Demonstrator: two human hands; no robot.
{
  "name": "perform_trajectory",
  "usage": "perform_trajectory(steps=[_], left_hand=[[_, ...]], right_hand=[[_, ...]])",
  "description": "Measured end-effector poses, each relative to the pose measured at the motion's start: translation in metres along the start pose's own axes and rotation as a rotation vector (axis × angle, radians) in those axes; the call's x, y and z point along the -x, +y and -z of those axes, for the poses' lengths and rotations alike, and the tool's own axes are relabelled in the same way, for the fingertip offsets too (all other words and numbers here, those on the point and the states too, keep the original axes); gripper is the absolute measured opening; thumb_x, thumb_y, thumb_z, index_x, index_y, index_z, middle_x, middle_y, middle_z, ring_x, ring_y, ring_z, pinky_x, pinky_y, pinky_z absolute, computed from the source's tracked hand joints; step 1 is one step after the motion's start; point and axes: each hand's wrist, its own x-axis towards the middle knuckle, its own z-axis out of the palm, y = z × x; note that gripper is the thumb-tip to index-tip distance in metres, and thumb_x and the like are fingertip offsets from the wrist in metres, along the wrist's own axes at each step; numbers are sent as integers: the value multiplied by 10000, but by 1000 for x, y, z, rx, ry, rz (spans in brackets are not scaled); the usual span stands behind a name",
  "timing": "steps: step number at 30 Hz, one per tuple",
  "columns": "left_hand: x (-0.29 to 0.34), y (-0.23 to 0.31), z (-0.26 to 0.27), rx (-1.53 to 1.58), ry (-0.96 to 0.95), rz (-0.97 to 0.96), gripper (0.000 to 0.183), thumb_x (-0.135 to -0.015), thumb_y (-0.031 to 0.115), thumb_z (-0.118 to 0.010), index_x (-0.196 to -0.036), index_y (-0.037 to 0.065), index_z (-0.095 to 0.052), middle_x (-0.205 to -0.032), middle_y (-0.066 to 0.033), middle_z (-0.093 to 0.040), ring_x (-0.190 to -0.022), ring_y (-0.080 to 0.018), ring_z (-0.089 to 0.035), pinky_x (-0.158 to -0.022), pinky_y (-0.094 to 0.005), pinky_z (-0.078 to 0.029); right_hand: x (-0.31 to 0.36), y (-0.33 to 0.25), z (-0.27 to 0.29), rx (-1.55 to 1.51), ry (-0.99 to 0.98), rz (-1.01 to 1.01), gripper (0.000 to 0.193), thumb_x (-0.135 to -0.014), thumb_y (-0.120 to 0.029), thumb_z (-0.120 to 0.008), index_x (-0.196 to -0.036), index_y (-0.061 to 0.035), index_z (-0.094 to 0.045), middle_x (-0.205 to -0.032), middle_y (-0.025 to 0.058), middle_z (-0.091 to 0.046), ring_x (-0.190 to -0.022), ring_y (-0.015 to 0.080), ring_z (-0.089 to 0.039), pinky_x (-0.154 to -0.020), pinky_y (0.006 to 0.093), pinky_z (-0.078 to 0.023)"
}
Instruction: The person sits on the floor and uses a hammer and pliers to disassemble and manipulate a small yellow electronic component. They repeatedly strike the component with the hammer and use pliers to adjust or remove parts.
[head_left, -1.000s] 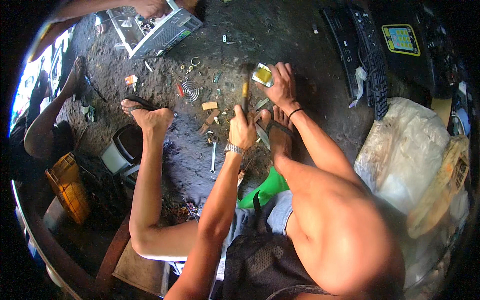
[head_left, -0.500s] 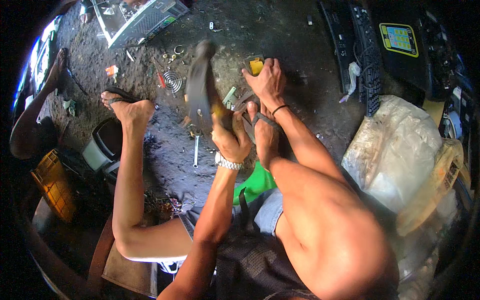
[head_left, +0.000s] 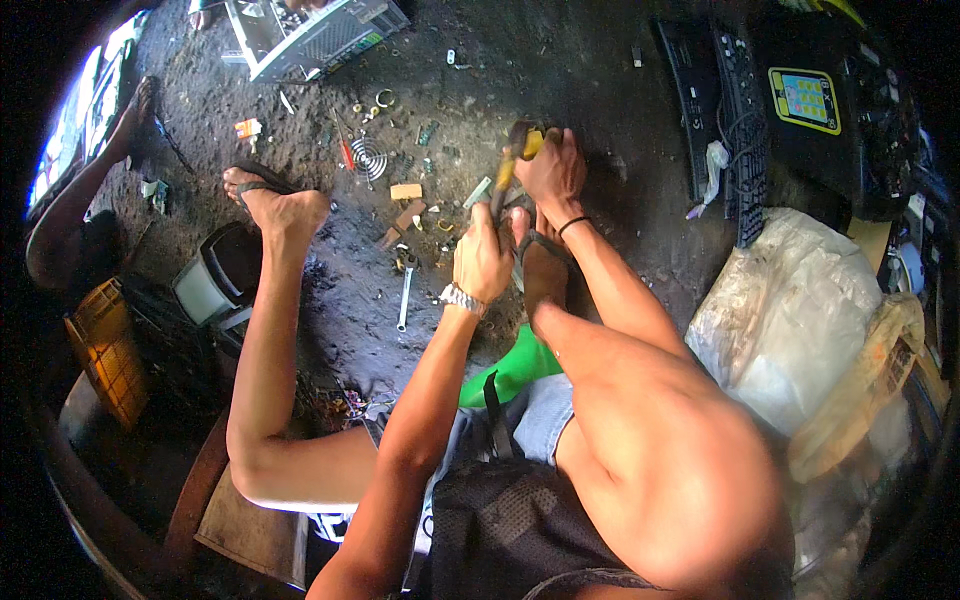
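My left hand (head_left: 482, 258), with a metal-band watch at its wrist, is closed around the handle of a hammer (head_left: 507, 174) that has yellow and black parts. The hammer's dark head overlaps a small block with a yellow face (head_left: 534, 142), so contact cannot be made out. My right hand (head_left: 553, 172), a black band on its wrist, pinches this block against the ground. Just below the hands is my sandalled right foot (head_left: 543, 262). A wrench (head_left: 405, 299) lies left of my left hand, near a flat brown piece (head_left: 402, 222) and small scraps.
A metal computer case (head_left: 315, 40) stands at the far left, near another person's leg (head_left: 85, 200). Keyboards (head_left: 740, 150) lie on the right above a whitish plastic sack (head_left: 790, 300). A round fan grille (head_left: 369, 160) and a red-handled tool (head_left: 346, 152) lie on the dirt.
The hammer, blurred and raised to the left before, has swung right and down to the yellow-faced block. My right hand still holds the block. The whole view has shifted slightly.
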Motion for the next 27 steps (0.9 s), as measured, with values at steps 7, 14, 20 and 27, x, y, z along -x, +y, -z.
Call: perform_trajectory(steps=[7,14,20,27], left_hand=[[-11,38,7,191,148,-103,313,-988,105,-605,-1207,-24,-421,-876,-331,-671,-795,-559,-650,-661,-590,-506],[-36,0,3,6,-110,1,399,-948,132,-664,-1223,-22,-419,-846,-337,-673,-793,-552,-662,-660,-602,-509],[-16,13,9,93,62,-71,325,-998,139,-601,-1207,-25,-414,-820,-335,-666,-746,-556,-654,-610,-610,-494],[-20,9,23,35,-23,93,202,-1022,149,-582,-1113,7,-471,-802,-315,-648,-731,-532,-641,-602,-555,-462]], right_hand=[[1,-2,6,-28,-90,-72,620,-761,-431,-876,-1039,55,-611,-1093,242,-608,-1010,417,-654,-862,496,-548],[-1,13,3,-43,-23,154,571,-717,-346,-914,-1019,42,-623,-1100,245,-606,-1067,441,-609,-919,519,-518],[-11,32,11,-108,-85,352,508,-668,-287,-927,-1010,-24,-661,-1062,179,-603,-1051,401,-582,-913,503,-511],[-42,50,5,-159,-27,475,752,-637,-132,-871,-1305,35,-570,-1363,246,-556,-1277,452,-523,-1093,493,-455]])
